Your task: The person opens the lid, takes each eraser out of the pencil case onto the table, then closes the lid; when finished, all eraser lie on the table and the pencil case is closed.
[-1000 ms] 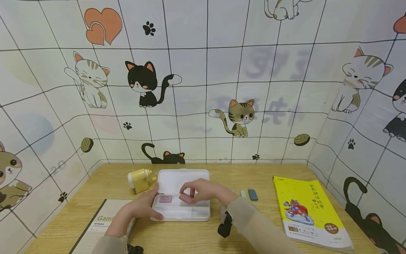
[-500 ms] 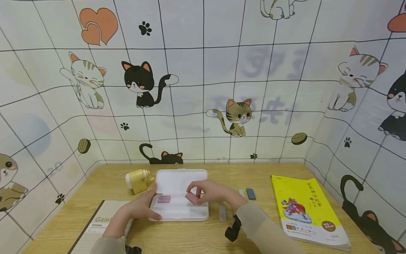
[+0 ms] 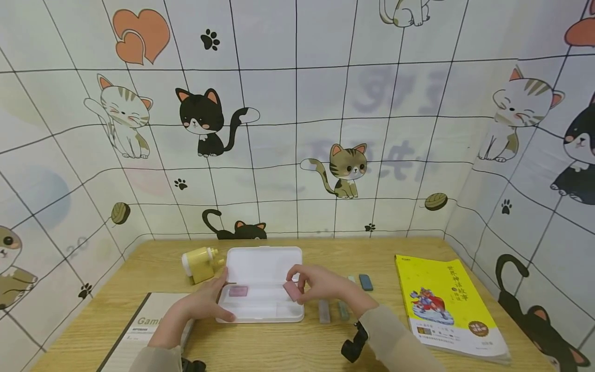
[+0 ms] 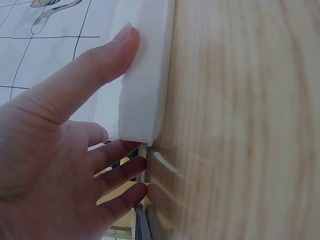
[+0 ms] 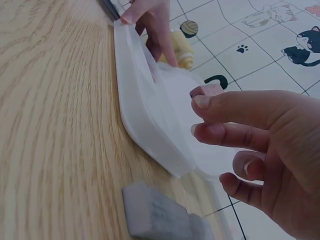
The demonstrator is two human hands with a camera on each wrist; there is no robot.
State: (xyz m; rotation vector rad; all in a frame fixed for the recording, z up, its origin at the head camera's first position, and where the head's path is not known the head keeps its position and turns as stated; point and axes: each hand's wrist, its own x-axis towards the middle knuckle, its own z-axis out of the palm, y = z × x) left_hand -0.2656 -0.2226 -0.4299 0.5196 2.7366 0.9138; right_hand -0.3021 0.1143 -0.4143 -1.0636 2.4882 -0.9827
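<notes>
A white plastic pencil case point(image 3: 264, 264) lies open on the wooden table, lid back. My left hand point(image 3: 206, 299) rests at its left end, the thumb point(image 4: 107, 57) extended at the front side and the fingers along the end. One pink eraser point(image 3: 238, 291) lies inside at the left. Above the case's right end, my right hand point(image 3: 321, 283) pinches another pink eraser point(image 3: 292, 291) between thumb and fingers, tilted. In the right wrist view this held eraser point(image 5: 207, 90) shows at the fingertips, partly covered by the thumb.
Right of the case lie a grey eraser point(image 3: 324, 312), a greenish one point(image 3: 344, 310) and a blue one point(image 3: 365, 282). A yellow object with a white end point(image 3: 200, 264) stands behind my left hand. A notebook point(image 3: 144, 328) lies left, a yellow book point(image 3: 448, 307) right.
My right hand has moved right with the pink eraser, from above the case's middle to its right end. The left hand stays at the case. The head view has shifted slightly.
</notes>
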